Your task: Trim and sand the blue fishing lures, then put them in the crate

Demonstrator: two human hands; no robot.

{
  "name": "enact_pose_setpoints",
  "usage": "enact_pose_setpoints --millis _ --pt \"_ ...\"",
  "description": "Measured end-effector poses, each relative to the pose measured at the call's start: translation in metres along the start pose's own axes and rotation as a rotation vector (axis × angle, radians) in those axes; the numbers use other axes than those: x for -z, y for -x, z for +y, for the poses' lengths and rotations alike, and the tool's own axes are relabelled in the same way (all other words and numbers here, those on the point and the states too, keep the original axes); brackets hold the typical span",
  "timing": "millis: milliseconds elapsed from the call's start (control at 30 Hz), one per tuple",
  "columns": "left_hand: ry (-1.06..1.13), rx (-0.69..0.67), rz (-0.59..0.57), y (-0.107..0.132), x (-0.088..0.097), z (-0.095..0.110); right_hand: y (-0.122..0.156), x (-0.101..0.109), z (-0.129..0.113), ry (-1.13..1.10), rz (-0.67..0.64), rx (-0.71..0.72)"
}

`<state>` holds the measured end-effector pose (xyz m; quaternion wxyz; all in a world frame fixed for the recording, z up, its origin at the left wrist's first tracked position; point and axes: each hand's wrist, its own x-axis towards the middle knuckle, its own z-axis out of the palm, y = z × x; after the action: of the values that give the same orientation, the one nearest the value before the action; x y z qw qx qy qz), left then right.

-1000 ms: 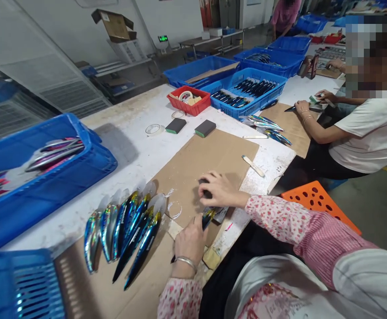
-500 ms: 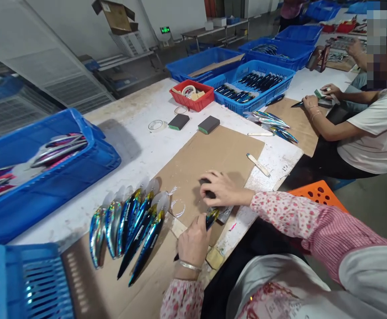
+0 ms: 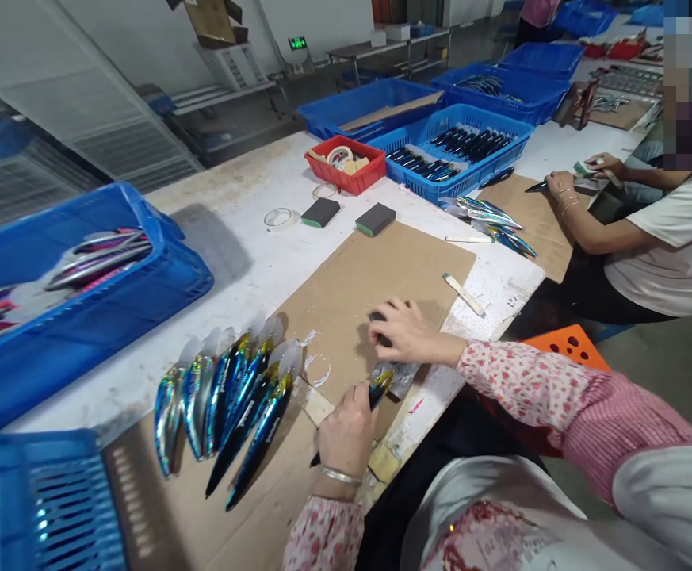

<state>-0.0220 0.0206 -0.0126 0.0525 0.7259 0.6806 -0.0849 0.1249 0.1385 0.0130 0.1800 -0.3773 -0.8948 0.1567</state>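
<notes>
My left hand point(image 3: 347, 428) is wrapped round a dark fishing lure point(image 3: 380, 387); its yellow-tinged end sticks out past my fingers and its dark tip shows by the wrist. Beyond it, my right hand point(image 3: 402, 329) grips a dark sanding block point(image 3: 380, 327), mostly covered by the fingers, just above the lure's yellow end. Under that end lies a small grey slab point(image 3: 403, 377) at the table edge. To the left, several blue and silver fishing lures point(image 3: 244, 416) with clear lips lie in a row on cardboard point(image 3: 203, 527).
Two dark sanding blocks point(image 3: 375, 219), a tape roll point(image 3: 279, 219) and a white-handled tool point(image 3: 464, 295) lie on the table. Blue crates point(image 3: 89, 305) and a red basket point(image 3: 349, 170) stand around. At right, a co-worker's hands point(image 3: 560, 184) hold a lure and a green block.
My right hand with the sanding block has shifted slightly right and up, away from the lure's end. My left hand keeps its grip in nearly the same place.
</notes>
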Motion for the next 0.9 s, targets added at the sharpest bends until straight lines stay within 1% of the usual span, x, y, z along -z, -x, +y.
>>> enact_pose_setpoints --millis 67,133,167,233,300,367,433,500,567,633,700,800,867,900 --pt "-0.003 0.012 -0.009 0.000 0.001 0.000 -0.004 -0.004 -0.008 0.021 0.029 0.057" --pt "0.010 0.015 -0.005 0.000 0.000 -0.001 -0.005 -0.005 -0.007 -0.007 0.043 0.086" --pt "0.021 0.013 0.001 0.000 0.000 -0.001 -0.003 -0.004 -0.003 -0.034 0.032 0.075" --pt "0.044 -0.001 0.017 0.000 -0.002 -0.001 0.002 0.002 0.010 -0.076 -0.005 0.006" --pt "0.054 -0.009 0.028 -0.001 -0.003 -0.002 0.006 0.006 0.017 -0.061 -0.025 -0.056" --pt "0.048 0.003 0.025 -0.001 -0.003 -0.001 0.006 0.005 0.014 -0.023 0.005 -0.064" --pt "0.041 0.024 0.014 -0.001 -0.001 0.000 0.003 0.000 0.005 -0.009 0.052 -0.014" --pt "0.043 0.031 0.003 -0.001 0.001 0.000 0.003 -0.004 0.003 -0.034 0.074 0.032" --pt "0.049 0.016 0.007 -0.001 0.002 0.001 0.005 -0.003 0.008 -0.068 0.062 0.031" --pt "0.044 -0.003 0.011 -0.001 0.003 0.002 0.006 -0.002 0.013 -0.073 0.051 -0.019" --pt "0.029 -0.004 0.005 -0.001 0.003 0.002 0.004 -0.003 0.009 -0.047 0.056 -0.038" --pt "0.017 0.024 -0.009 0.000 0.003 0.002 -0.003 -0.008 -0.004 -0.024 0.065 0.035" --pt "0.032 0.025 0.006 0.001 0.002 0.001 -0.003 -0.006 -0.003 -0.049 0.046 0.060" --pt "0.044 0.018 0.022 0.001 0.001 0.001 -0.002 -0.004 0.002 -0.063 0.029 0.043"
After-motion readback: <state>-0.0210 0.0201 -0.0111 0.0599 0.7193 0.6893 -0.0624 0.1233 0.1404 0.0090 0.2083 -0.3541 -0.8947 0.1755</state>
